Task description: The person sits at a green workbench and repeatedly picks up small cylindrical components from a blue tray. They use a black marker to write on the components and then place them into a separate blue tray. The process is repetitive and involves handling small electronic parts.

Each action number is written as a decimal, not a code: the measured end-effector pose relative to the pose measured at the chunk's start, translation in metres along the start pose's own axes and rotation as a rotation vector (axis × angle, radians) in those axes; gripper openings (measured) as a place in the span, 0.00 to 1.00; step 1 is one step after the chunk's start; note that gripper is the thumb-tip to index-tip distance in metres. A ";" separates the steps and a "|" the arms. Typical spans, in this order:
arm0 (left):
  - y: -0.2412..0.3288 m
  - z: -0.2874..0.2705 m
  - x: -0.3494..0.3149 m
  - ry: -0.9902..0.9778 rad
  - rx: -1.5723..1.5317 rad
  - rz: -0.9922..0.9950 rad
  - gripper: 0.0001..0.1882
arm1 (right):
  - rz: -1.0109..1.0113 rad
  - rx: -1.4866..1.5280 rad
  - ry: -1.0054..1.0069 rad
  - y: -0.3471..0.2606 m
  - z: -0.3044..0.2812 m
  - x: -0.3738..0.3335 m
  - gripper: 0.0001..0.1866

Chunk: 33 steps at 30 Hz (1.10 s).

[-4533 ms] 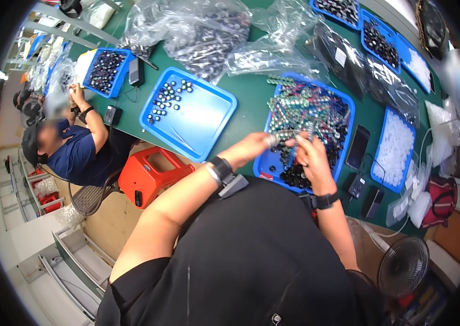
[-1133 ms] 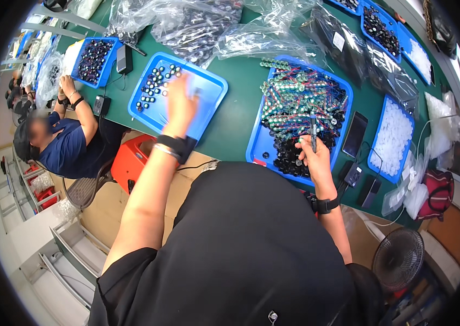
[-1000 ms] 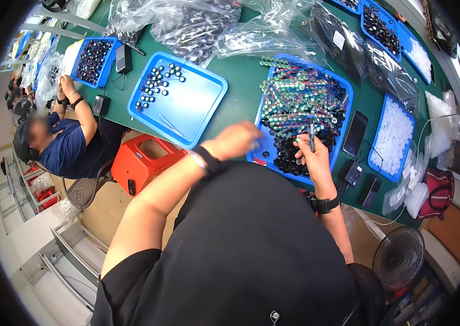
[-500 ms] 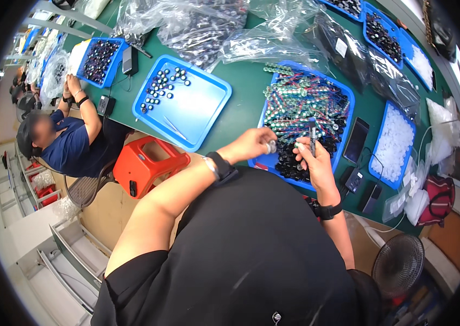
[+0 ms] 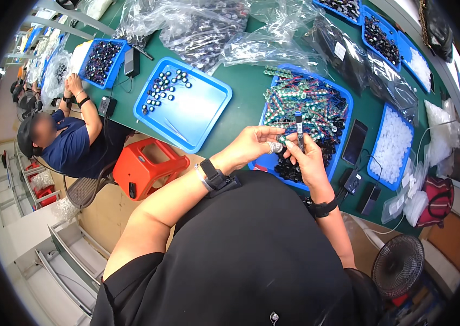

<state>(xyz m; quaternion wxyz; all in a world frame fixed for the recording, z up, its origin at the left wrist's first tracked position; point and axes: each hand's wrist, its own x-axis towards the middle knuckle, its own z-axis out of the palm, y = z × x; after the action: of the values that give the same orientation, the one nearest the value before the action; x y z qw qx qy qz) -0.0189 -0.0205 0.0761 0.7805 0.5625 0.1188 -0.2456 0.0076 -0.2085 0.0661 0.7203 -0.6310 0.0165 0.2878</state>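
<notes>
My two hands meet above the near part of a blue tray [image 5: 349, 117]. Its far half is full of bundled green circuit pieces with red and blue wires [image 5: 303, 100]; black round parts [image 5: 289, 169] lie nearer me. My left hand [image 5: 251, 145] is closed, with small silvery round parts [image 5: 274, 147] at its fingers. Between the fingertips of both hands is a small green piece [image 5: 281, 139]; which hand bears it is hard to tell. My right hand [image 5: 310, 163] is closed around a dark pen-like marker [image 5: 299, 126], held upright.
Left of my hands sits a blue tray [image 5: 208, 111] with several dark round parts and tweezers [image 5: 175, 128]. To the right are a phone [image 5: 355, 142] and a tray of white pieces [image 5: 390, 144]. Plastic bags [image 5: 273, 46] lie behind. A co-worker [image 5: 78, 136] sits left, past a red stool [image 5: 148, 168].
My left hand has moved right and my right hand slightly left, so their fingertips now come together. The marker has shifted left with my right hand.
</notes>
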 end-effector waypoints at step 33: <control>0.010 0.010 0.023 0.272 0.274 0.201 0.10 | 0.044 -0.387 0.057 -0.034 0.021 0.010 0.08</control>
<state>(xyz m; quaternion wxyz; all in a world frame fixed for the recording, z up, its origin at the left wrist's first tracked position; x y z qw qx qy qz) 0.0052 -0.0335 0.0769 0.6940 0.7004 0.1317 -0.1025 0.0240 -0.1868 0.0967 0.5783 -0.7650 -0.0049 0.2834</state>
